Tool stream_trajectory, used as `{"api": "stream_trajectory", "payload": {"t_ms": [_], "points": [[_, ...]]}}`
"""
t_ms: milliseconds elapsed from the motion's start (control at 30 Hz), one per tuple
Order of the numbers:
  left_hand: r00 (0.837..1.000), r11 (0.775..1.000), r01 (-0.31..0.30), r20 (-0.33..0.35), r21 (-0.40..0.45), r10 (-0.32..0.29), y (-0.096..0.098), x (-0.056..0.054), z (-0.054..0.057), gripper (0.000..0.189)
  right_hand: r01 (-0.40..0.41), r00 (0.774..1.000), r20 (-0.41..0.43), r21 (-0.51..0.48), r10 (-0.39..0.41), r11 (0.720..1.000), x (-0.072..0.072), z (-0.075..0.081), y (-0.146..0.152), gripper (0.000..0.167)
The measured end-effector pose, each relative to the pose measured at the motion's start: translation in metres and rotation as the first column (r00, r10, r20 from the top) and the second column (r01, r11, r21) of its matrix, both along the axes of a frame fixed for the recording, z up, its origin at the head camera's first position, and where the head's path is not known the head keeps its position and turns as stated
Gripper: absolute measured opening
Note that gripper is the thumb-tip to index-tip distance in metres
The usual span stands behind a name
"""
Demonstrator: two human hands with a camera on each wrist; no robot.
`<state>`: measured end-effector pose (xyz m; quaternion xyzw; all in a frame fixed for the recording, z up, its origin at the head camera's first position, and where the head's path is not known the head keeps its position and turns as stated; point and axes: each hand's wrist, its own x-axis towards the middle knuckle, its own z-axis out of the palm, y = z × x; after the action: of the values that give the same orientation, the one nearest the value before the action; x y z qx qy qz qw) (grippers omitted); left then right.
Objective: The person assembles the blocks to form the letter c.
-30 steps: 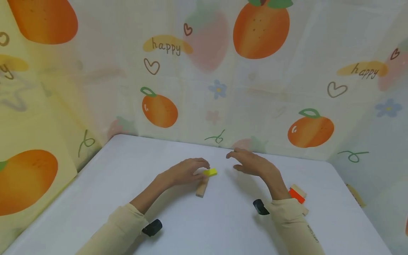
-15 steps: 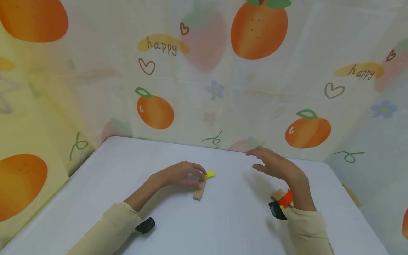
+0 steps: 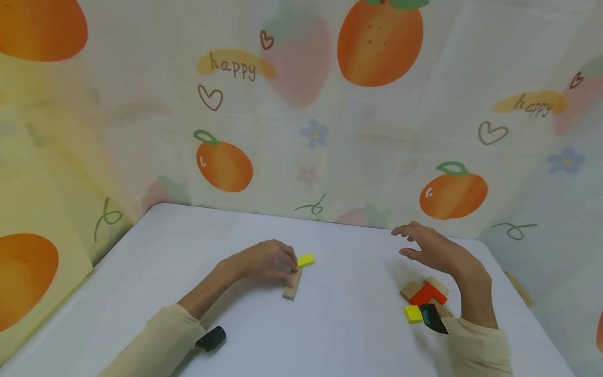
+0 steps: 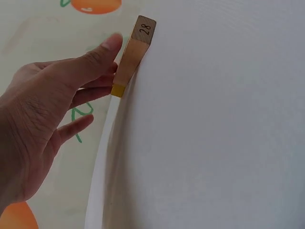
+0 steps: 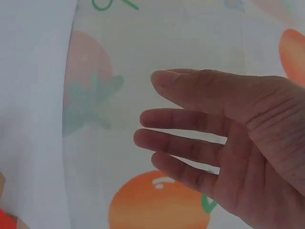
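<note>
A plain wooden block (image 3: pixel 293 286), marked 28 on its near end, lies on the white table with a yellow block (image 3: pixel 305 260) at its far end. My left hand (image 3: pixel 266 262) reaches to the wooden block's left side. In the left wrist view, the thumb is beside that block (image 4: pixel 135 52) and the fingertips meet it near the yellow end; the fingers are only loosely bent. My right hand (image 3: pixel 433 248) hovers over the table's right side, holding nothing. Its fingers are spread apart, as the right wrist view shows my empty palm (image 5: pixel 238 162).
Below my right hand lies a cluster of plain wooden blocks (image 3: pixel 437 285), red blocks (image 3: pixel 427 294) and a yellow block (image 3: pixel 413 314). The black wrist camera partly covers the cluster. A fruit-printed curtain (image 3: pixel 282 157) rises behind the table's far edge (image 3: pixel 264 215).
My right hand has moved right, toward the block cluster, uncovering more of it. My left fingers have drawn back from the yellow block to the wooden one. The head view has shifted slightly.
</note>
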<state>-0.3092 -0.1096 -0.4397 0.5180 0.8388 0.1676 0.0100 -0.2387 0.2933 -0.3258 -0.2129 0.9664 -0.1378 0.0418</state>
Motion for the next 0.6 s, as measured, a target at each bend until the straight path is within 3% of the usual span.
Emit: {"api": "stream_trajectory", "payload": {"t_ms": [200, 400, 600], "points": [[0.995, 1.000, 0.006, -0.095, 0.004, -0.005, 0.001, 0.000, 0.001, 0.029, 0.029, 0.999, 0.046, -0.022, -0.028, 0.999, 0.007, -0.003, 0.009, 0.042], [0.995, 1.000, 0.005, -0.101, 0.016, -0.003, 0.001, 0.000, 0.001, 0.030, 0.076, 0.989, 0.132, -0.006, -0.074, 0.997, 0.010, -0.005, 0.016, 0.047], [0.997, 1.000, -0.003, -0.080, -0.010, 0.003, 0.005, 0.003, 0.001, 0.033, 0.139, 0.959, 0.247, 0.024, -0.140, 0.990, 0.013, -0.008, 0.026, 0.046]]}}
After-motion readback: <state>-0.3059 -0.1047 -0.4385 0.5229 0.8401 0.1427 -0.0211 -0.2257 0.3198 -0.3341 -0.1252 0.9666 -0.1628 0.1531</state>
